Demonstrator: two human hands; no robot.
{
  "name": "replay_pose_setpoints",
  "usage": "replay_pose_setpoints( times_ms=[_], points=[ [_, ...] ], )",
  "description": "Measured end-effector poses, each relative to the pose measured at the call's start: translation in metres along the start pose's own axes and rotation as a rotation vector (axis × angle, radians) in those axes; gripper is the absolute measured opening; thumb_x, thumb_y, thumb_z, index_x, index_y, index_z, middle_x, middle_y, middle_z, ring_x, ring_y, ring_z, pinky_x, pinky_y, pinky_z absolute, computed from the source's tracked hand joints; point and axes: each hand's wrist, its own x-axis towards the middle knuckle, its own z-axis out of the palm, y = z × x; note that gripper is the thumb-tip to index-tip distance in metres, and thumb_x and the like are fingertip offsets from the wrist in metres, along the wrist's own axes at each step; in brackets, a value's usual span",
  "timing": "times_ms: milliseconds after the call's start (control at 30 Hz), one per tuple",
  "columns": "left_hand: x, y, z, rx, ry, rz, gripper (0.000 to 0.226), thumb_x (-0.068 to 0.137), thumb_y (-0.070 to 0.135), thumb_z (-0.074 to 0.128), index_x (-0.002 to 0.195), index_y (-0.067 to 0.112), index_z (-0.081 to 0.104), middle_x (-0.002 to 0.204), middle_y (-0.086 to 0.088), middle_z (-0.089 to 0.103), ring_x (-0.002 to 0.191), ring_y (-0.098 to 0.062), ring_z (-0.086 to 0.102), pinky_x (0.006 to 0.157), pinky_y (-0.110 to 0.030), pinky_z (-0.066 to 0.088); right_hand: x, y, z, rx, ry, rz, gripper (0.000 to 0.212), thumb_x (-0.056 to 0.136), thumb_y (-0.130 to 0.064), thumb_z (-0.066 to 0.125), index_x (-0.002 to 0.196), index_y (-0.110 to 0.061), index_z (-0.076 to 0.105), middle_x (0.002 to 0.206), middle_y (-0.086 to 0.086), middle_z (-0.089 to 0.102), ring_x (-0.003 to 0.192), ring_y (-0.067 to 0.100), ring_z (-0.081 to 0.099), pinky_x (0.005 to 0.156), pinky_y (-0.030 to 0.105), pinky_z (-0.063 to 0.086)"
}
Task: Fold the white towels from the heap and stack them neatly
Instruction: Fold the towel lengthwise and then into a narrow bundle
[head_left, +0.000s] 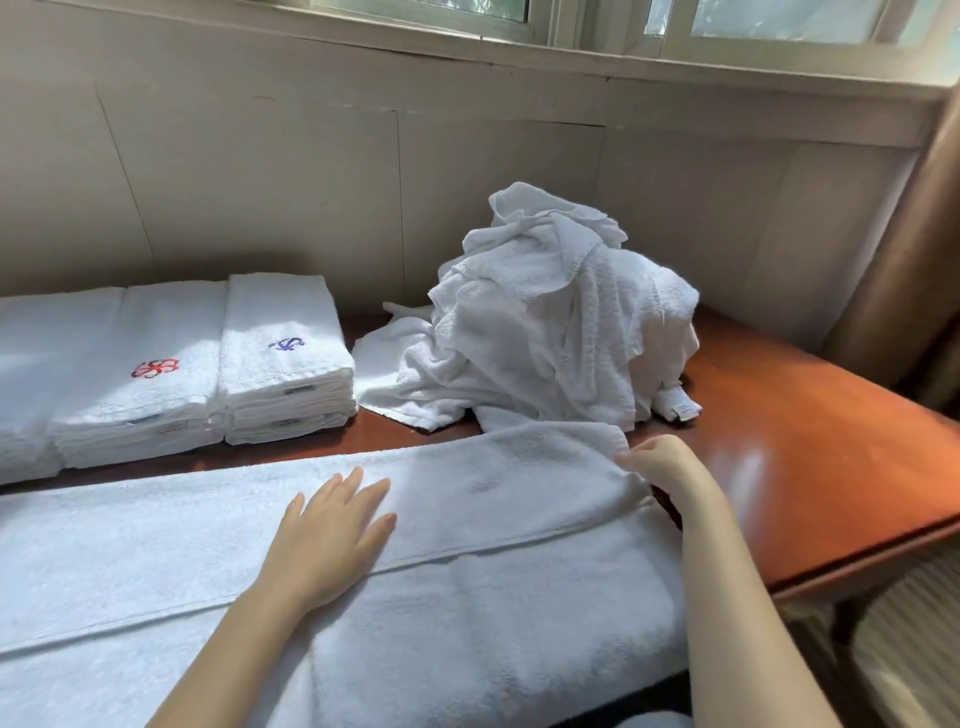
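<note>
**Item 1, towel in work** (467, 597): white, laid lengthwise along the near side of the wooden table (810, 447), with its far long side folded over so a hem line crosses its middle

**Item 2, left hand** (332, 535): flat, fingers straight and spread, pressing the folded layer near its middle

**Item 3, right hand** (662, 467): fingers curled, pinching the far right corner of the folded layer

**Item 4, heap** (561, 322): unfolded white towels piled high against the wall, with the lowest cloth just beside the far edge of the towel in work

**Item 5, finished stacks:** purple-marked stack (283, 332), red-marked stack (156, 358) and plain stack (31, 364), side by side at back left, the last cut off by the frame

**Risks, as judged:**
- A pull at the pinched corner alone may skew the fold, since the left end lies unheld
- The next fold may catch loose cloth from the heap, because the two lie so close
- The tall heap may slump forward onto the work
- The near part lies at the table's edge, so its weight may drag the towel off

**Containers:** none in view; stacks and heap sit directly on the table
</note>
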Motion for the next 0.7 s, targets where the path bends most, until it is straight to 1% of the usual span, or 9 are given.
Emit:
replay_pose_setpoints(
  times_ms=[67, 133, 200, 333, 400, 500, 567, 633, 700],
  points=[
    [-0.001, 0.0, 0.0, -0.005, 0.006, 0.006, 0.05, 0.1, 0.05, 0.027, 0.148, 0.039, 0.022, 0.16, 0.007, 0.01, 0.148, -0.013, 0.005, 0.118, -0.042, 0.008, -0.002, 0.001, 0.0, -0.024, 0.077, -0.062, 0.024, 0.088, -0.019, 0.06, 0.074, -0.002, 0.07, 0.052, 0.004, 0.047, 0.052, 0.02, 0.045, 0.044, 0.024, 0.033],
    [-0.003, 0.0, -0.001, -0.02, 0.008, 0.014, 0.05, 0.1, 0.049, 0.027, 0.148, 0.039, 0.023, 0.16, 0.007, 0.011, 0.148, -0.013, 0.006, 0.118, -0.041, 0.008, -0.002, 0.001, -0.001, -0.018, 0.197, -0.127, 0.025, 0.094, -0.023, 0.054, 0.077, -0.007, 0.063, 0.068, 0.006, 0.055, 0.072, 0.026, 0.053, 0.054, 0.029, 0.034],
    [-0.003, -0.001, -0.001, -0.03, 0.008, 0.019, 0.05, 0.1, 0.049, 0.028, 0.148, 0.039, 0.024, 0.16, 0.007, 0.012, 0.148, -0.012, 0.006, 0.118, -0.041, 0.008, -0.002, 0.0, -0.001, 0.05, 0.291, -0.133, 0.023, 0.097, -0.027, 0.049, 0.083, -0.01, 0.055, 0.09, 0.011, 0.062, 0.086, 0.028, 0.052, 0.06, 0.03, 0.035],
    [-0.002, -0.002, 0.0, -0.041, 0.008, 0.021, 0.049, 0.1, 0.05, 0.028, 0.147, 0.039, 0.025, 0.16, 0.007, 0.012, 0.148, -0.012, 0.006, 0.119, -0.041, 0.007, -0.002, 0.002, 0.009, -0.17, 0.194, 0.029, 0.021, 0.096, -0.028, 0.049, 0.104, -0.011, 0.057, 0.12, 0.016, 0.059, 0.111, 0.033, 0.053, 0.079, 0.034, 0.04],
    [-0.002, -0.003, 0.0, -0.039, 0.005, 0.02, 0.049, 0.1, 0.05, 0.028, 0.147, 0.039, 0.025, 0.16, 0.007, 0.012, 0.148, -0.012, 0.006, 0.119, -0.041, 0.007, -0.008, 0.001, 0.011, -0.228, 0.162, 0.114, 0.028, 0.093, -0.026, 0.05, 0.116, -0.011, 0.057, 0.127, 0.015, 0.055, 0.116, 0.034, 0.052, 0.079, 0.035, 0.039],
    [0.0, -0.004, 0.002, -0.029, -0.001, 0.019, 0.05, 0.099, 0.051, 0.028, 0.147, 0.039, 0.025, 0.16, 0.007, 0.012, 0.148, -0.012, 0.006, 0.119, -0.041, 0.008, -0.017, -0.006, 0.014, -0.268, 0.267, 0.163, 0.031, 0.091, -0.017, 0.052, 0.121, -0.011, 0.052, 0.128, 0.015, 0.051, 0.118, 0.036, 0.049, 0.081, 0.036, 0.039],
    [0.001, -0.003, 0.003, -0.013, 0.0, 0.017, 0.051, 0.099, 0.052, 0.027, 0.148, 0.038, 0.024, 0.161, 0.005, 0.011, 0.148, -0.014, 0.006, 0.118, -0.043, 0.008, -0.023, -0.013, 0.023, -0.338, 0.432, 0.034, 0.028, 0.087, -0.01, 0.052, 0.115, -0.008, 0.052, 0.124, 0.017, 0.049, 0.116, 0.037, 0.046, 0.091, 0.039, 0.038],
    [0.001, -0.002, 0.004, 0.009, 0.015, -0.012, 0.056, 0.098, 0.056, 0.024, 0.15, 0.037, 0.02, 0.161, 0.002, 0.006, 0.148, -0.014, 0.003, 0.118, -0.045, 0.006, -0.029, -0.03, 0.039, -0.348, 0.531, -0.235, 0.026, 0.087, -0.008, 0.052, 0.112, -0.006, 0.057, 0.118, 0.018, 0.054, 0.11, 0.037, 0.048, 0.092, 0.04, 0.037],
    [0.001, -0.005, 0.002, 0.007, 0.028, -0.081, 0.062, 0.096, 0.061, 0.02, 0.151, 0.036, 0.014, 0.162, 0.001, 0.002, 0.148, -0.015, -0.001, 0.117, -0.046, 0.002, -0.039, -0.053, 0.065, -0.31, 0.405, -0.553, 0.03, 0.094, -0.015, 0.049, 0.121, -0.005, 0.057, 0.122, 0.016, 0.057, 0.114, 0.034, 0.05, 0.096, 0.039, 0.037]
  ],
)
